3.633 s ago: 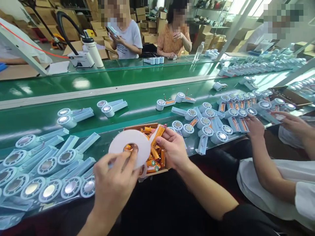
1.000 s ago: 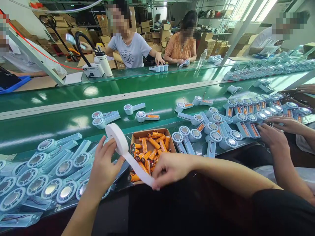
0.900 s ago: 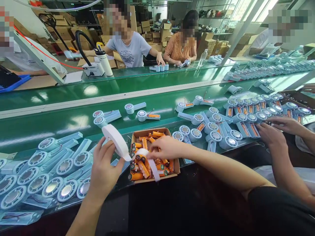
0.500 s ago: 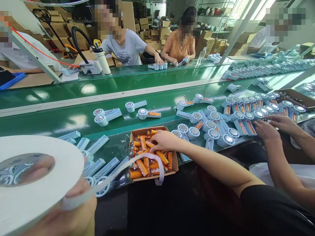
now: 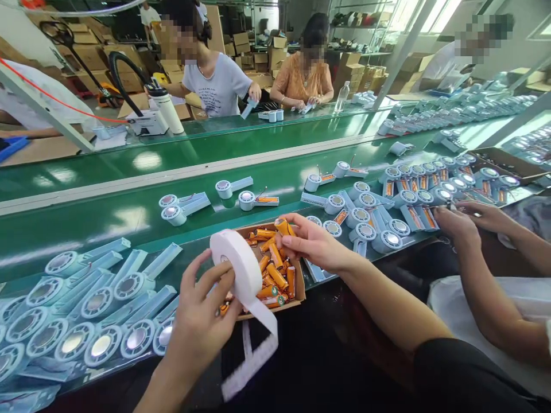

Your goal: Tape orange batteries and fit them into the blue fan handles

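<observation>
My left hand (image 5: 200,318) grips a white roll of tape (image 5: 236,265), held on edge in front of me. A loose strip of tape (image 5: 253,350) hangs from the roll in a loop. My right hand (image 5: 310,244) pinches an orange battery (image 5: 284,227) above a small cardboard box (image 5: 298,289) filled with several orange batteries (image 5: 275,276). The box sits at the near edge of the green conveyor (image 5: 129,223).
Several pale blue handheld fan shells (image 5: 86,298) lie in rows at my left. More fan parts (image 5: 387,212) lie to the right, where a neighbour's hands (image 5: 460,221) work. Two people (image 5: 219,80) sit across the belt beside a white bottle (image 5: 166,112).
The tape roll moved away from the camera, back down by the box, its strip hanging free. My right hand lifted out of the box with a battery.
</observation>
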The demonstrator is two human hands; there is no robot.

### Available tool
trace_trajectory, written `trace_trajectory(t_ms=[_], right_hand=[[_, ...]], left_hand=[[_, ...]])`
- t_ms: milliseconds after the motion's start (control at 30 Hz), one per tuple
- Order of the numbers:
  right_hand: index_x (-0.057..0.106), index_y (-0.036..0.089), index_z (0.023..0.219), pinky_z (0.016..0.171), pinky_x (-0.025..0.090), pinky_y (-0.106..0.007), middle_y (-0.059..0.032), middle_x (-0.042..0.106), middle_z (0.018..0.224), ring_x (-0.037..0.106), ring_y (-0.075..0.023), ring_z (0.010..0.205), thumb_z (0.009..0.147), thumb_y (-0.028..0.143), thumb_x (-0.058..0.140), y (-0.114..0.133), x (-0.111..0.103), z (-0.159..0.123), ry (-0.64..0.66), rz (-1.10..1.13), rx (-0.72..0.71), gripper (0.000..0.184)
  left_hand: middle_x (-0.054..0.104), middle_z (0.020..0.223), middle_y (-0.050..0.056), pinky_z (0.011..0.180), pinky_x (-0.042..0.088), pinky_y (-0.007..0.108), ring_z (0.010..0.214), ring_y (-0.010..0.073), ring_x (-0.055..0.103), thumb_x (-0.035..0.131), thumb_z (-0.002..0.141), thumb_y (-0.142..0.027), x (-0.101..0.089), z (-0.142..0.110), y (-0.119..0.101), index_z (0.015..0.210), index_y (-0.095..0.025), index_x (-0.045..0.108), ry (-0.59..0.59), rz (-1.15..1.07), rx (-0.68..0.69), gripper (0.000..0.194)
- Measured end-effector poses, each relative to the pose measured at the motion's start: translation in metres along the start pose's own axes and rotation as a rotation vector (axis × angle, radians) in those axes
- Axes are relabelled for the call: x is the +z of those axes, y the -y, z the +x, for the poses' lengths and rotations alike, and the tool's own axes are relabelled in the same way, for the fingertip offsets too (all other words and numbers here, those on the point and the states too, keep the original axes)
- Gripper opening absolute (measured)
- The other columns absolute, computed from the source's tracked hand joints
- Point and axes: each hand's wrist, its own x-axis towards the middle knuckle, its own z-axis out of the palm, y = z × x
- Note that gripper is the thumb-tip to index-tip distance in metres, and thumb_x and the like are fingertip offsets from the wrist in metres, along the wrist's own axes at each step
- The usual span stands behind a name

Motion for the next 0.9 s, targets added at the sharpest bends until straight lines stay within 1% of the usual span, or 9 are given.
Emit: trace_trajectory(t_ms=[67,133,233,333,433,600,767,833,900], right_hand=[[0.07,0.022,0.118,0.084,0.059,-0.032,-0.0056,0.076,0.109,0.071,-0.0176,0.094,0.091,0.047,0.083,0.005,0.002,-0.01,-0.006,-0.193,-0.096,0.038],[0.078,0.022,0.114,0.098,0.058,-0.037,-0.0072,0.079,0.115,0.072,-0.0233,0.108,0.089,0.045,0.085,0.011,0.002,-0.017,-0.051,-0.407,-0.147,0.034],[0.083,0.022,0.114,0.084,0.059,-0.034,-0.0042,0.082,0.1,0.074,-0.0234,0.094,0.091,0.045,0.083,0.021,0.0,-0.022,-0.079,-0.574,-0.09,0.033],[0.085,0.021,0.113,0.066,0.052,-0.028,-0.0007,0.079,0.083,0.067,-0.0175,0.073,0.093,0.043,0.08,0.027,0.0,-0.022,-0.037,-0.641,-0.031,0.03],[0.086,0.019,0.107,0.062,0.047,-0.026,0.0014,0.076,0.075,0.063,-0.0145,0.066,0.09,0.039,0.083,0.022,0.002,-0.019,0.019,-0.666,0.017,0.027],[0.087,0.018,0.104,0.068,0.056,-0.027,-0.0003,0.08,0.082,0.072,-0.0194,0.079,0.086,0.042,0.083,0.004,-0.006,-0.013,-0.03,-0.407,0.079,0.03],[0.088,0.019,0.099,0.078,0.062,-0.03,-0.0025,0.083,0.089,0.077,-0.0226,0.087,0.074,0.036,0.094,-0.002,-0.013,-0.008,0.014,-0.193,0.133,0.031],[0.087,0.02,0.102,0.082,0.065,-0.033,-0.0039,0.084,0.096,0.079,-0.0228,0.089,0.073,0.039,0.095,-0.011,0.0,-0.006,-0.099,0.003,0.077,0.036],[0.086,0.022,0.105,0.081,0.067,-0.036,-0.0057,0.085,0.103,0.08,-0.0231,0.09,0.072,0.047,0.095,-0.025,0.018,-0.004,-0.313,0.216,-0.009,0.042]], left_hand=[[0.076,0.115,0.012,0.104,0.06,0.053,0.136,0.0386,0.055,0.068,0.095,-0.009,0.024,0.005,0.009,0.118,-0.018,0.071,0.004,0.078,0.063,0.025],[0.077,0.117,0.012,0.096,0.061,0.046,0.136,0.0398,0.052,0.068,0.094,-0.005,0.033,0.004,0.012,0.122,-0.016,0.072,0.027,0.175,0.1,0.031],[0.079,0.118,0.009,0.095,0.058,0.042,0.13,0.0375,0.052,0.066,0.096,-0.003,0.029,0.001,0.008,0.125,-0.017,0.074,0.076,0.261,0.143,0.033],[0.08,0.119,0.005,0.098,0.054,0.043,0.123,0.0355,0.053,0.064,0.098,-0.004,0.023,0.004,0.003,0.124,-0.017,0.076,0.118,0.325,0.195,0.032],[0.081,0.12,0.005,0.095,0.051,0.042,0.116,0.0336,0.055,0.062,0.099,-0.003,0.02,0.011,-0.001,0.124,-0.014,0.078,0.139,0.38,0.238,0.032],[0.081,0.123,0.004,0.092,0.047,0.043,0.105,0.0306,0.054,0.058,0.1,-0.002,0.017,0.017,-0.001,0.127,-0.012,0.077,0.174,0.374,0.263,0.035],[0.08,0.124,0.004,0.091,0.045,0.043,0.104,0.0295,0.054,0.061,0.099,-0.002,0.015,0.019,-0.001,0.131,-0.015,0.075,0.217,0.346,0.311,0.038],[0.08,0.12,0.007,0.088,0.044,0.044,0.103,0.0297,0.052,0.066,0.098,-0.008,0.021,0.017,-0.008,0.134,-0.014,0.073,0.17,0.364,0.277,0.037],[0.079,0.111,0.01,0.083,0.041,0.044,0.099,0.0291,0.051,0.072,0.098,-0.018,0.032,0.011,-0.02,0.138,-0.012,0.07,0.088,0.379,0.199,0.041]])
